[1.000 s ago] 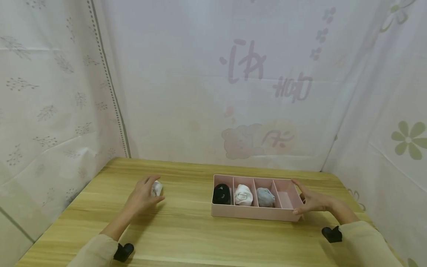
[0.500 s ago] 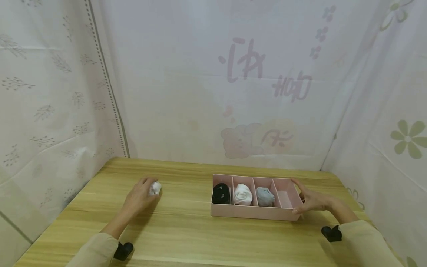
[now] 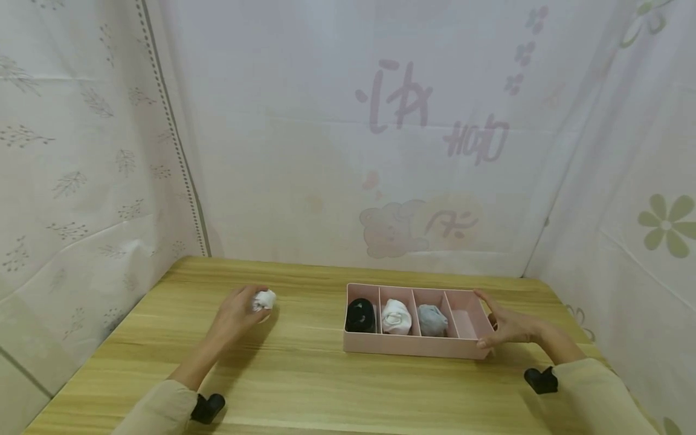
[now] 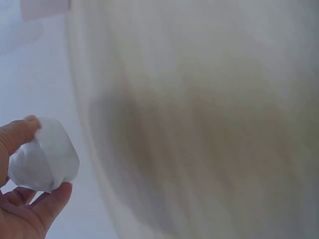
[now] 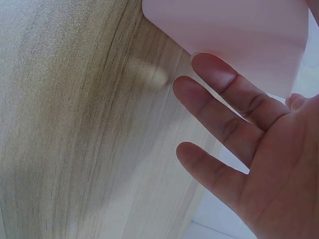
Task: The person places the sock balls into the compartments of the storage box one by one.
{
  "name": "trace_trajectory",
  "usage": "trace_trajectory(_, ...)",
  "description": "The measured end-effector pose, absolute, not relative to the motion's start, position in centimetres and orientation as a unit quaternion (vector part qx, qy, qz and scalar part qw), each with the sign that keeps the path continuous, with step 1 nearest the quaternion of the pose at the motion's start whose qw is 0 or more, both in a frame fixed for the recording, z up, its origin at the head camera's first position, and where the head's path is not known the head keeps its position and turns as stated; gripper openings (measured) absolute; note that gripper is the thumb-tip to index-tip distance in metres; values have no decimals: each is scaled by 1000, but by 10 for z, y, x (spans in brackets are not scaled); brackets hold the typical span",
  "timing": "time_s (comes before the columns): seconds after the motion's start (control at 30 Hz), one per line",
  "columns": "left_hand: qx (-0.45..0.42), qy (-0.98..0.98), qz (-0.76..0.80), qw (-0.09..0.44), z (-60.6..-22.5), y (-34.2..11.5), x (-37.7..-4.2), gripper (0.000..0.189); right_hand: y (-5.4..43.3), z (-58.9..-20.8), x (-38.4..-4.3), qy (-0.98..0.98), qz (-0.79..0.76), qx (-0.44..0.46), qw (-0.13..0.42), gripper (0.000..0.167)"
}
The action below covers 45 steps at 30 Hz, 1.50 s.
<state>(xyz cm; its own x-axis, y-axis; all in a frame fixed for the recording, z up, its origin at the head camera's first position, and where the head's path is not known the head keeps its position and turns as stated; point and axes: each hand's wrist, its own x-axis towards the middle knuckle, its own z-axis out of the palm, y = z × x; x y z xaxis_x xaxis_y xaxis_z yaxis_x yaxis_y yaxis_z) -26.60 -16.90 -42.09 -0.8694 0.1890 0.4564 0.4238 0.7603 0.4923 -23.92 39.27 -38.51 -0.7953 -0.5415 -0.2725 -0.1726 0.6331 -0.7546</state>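
Observation:
My left hand (image 3: 237, 313) pinches a balled-up white sock (image 3: 264, 301) between thumb and fingers, over the left part of the table. In the left wrist view the sock (image 4: 50, 157) shows as a smooth white bundle between the thumb and the fingertips. My right hand (image 3: 512, 326) holds the right end of a pink divided box (image 3: 415, 346), thumb at the front corner and a finger at the back corner. Its other fingers (image 5: 219, 127) stretch out beside the box's end wall (image 5: 239, 35) in the right wrist view.
Inside the box, from the left, sit a rolled black sock (image 3: 361, 316), a rolled white sock (image 3: 396, 317) and a rolled grey sock (image 3: 432, 320); the rightmost compartment (image 3: 466, 323) shows its bare floor. A patterned curtain (image 3: 304, 181) surrounds the wooden table (image 3: 304, 386).
My left hand shifted slightly left, then moved right with the white sock, more of which now shows past the fingers. My right hand and the box have stayed in place.

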Motion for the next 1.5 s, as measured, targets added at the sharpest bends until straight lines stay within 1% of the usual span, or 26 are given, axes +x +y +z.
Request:
trace_trajectory(0.17, -176, -908, -335, 177, -408, -144, -268, 45, 392, -384, -238, 869, -377, -203, 249, 118)
trace_trajectory(0.43, -244, -870, -377, 202, -385, -94, -270, 44, 392, -384, -238, 869, -378, -200, 248, 118)
trace_trajectory(0.67, -290, -846, -414, 171, -371, -53, -270, 42, 390, -384, -238, 867, -380, -199, 252, 118)
trace_trajectory(1.2, -342, -828, -428, 120, -366, 23, -269, 41, 391, -384, -237, 876, -365, -200, 242, 118)
trace_trajectory(1.5, -346, -827, -431, 99, -360, 60, -263, 41, 390, -384, -238, 874, -368, -202, 246, 118)
